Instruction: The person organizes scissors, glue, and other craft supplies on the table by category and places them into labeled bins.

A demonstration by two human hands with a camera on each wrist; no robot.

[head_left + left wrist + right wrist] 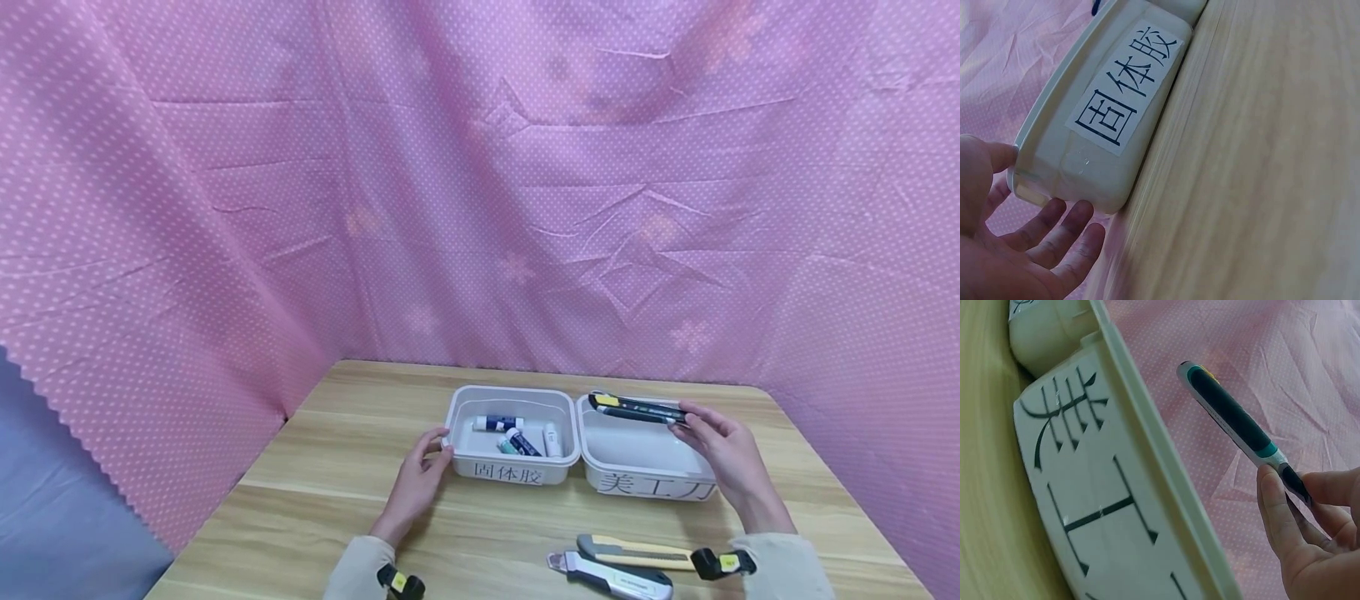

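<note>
My right hand (723, 450) grips black utility knives (637, 409) at one end, above the right-hand white box (637, 450). One has a yellow part. In the right wrist view, a white-and-dark-teal knife (1229, 409) is pinched between thumb and fingers; a bit of yellow shows behind it. My left hand (417, 479) holds the left corner of the other white box (513, 392), thumb and finger at its rim. Inside that box lie several glue sticks (498, 423). Each box has a paper label with black characters on its front.
On the wooden table (300, 500), nearer to me, lie a yellow-and-grey utility knife (637, 552) and a white-and-black one (611, 577), with another dark piece partly hidden by them. A pink dotted cloth (525, 208) hangs behind and at both sides.
</note>
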